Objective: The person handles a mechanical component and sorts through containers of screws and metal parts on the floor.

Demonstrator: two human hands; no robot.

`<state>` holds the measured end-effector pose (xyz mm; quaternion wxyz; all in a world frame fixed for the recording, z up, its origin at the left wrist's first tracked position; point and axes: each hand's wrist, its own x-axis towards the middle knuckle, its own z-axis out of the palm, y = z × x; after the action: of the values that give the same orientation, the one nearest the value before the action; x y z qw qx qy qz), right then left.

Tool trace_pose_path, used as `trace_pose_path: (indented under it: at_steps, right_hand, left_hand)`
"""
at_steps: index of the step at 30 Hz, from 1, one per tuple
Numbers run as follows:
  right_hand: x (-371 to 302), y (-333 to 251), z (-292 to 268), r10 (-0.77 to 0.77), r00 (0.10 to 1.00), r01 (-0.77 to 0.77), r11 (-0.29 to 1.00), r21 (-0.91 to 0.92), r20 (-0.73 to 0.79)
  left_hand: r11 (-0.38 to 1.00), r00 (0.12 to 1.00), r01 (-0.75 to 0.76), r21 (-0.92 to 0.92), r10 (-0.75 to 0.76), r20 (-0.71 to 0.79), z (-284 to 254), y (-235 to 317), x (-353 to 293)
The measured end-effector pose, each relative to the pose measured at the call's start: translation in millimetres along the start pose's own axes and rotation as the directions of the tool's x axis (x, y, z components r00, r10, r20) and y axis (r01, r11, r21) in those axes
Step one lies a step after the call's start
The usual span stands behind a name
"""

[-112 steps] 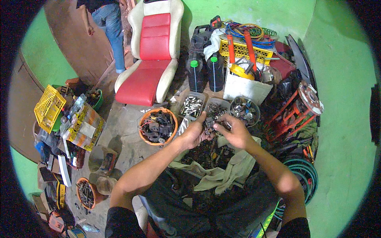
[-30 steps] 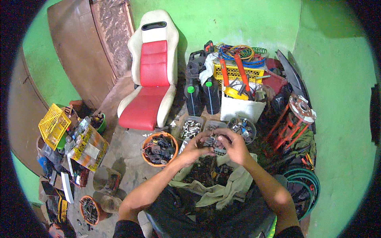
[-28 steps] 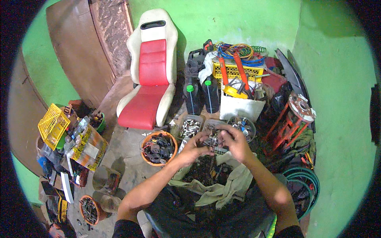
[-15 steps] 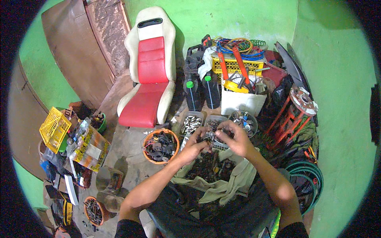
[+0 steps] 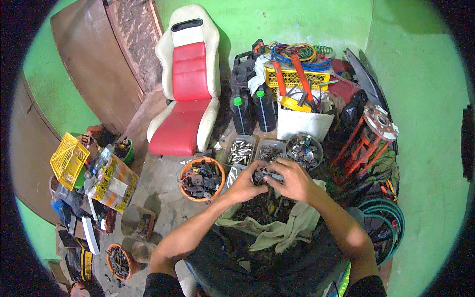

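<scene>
Close together over a heap of dark, dirty small parts (image 5: 272,205), my two hands hold a small dark metal part (image 5: 261,174). Its exact kind cannot be made out. My left hand (image 5: 244,185) curls round it from the left, the thumb bent toward it. From the other side my right hand (image 5: 295,181) pinches it with thumb and fingers, hiding some of it. A pale grey-green cloth (image 5: 279,236) lies under the heap, in front of my lap. Just beyond my fingers stand a clear box (image 5: 228,159) of shiny metal pieces and another box of small dark pieces (image 5: 271,152).
A round clear tub (image 5: 319,157) of mixed parts stands at right. Left are an orange bowl (image 5: 203,199) of black parts and a smaller orange pot (image 5: 129,271). Beyond: a red-and-white seat (image 5: 180,123), black jugs (image 5: 241,116), a red stand (image 5: 363,138), green hose (image 5: 398,218).
Both hands have come slightly lower and nearer to me, and their fingers have shifted around the dark part. The boxes behind them show more. The view has tilted slightly.
</scene>
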<state>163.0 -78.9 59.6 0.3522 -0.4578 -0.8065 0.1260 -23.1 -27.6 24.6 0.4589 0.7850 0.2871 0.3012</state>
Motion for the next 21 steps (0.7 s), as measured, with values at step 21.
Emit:
trace_pose_path:
  at_steps: [21]
  right_hand:
    - [7, 18, -19, 0.553, 0.809, -0.134, -0.157, 0.979, 0.199]
  left_hand:
    - [0.977, 0.976, 0.106, -0.185, -0.138, -0.171, -12, -20, 8]
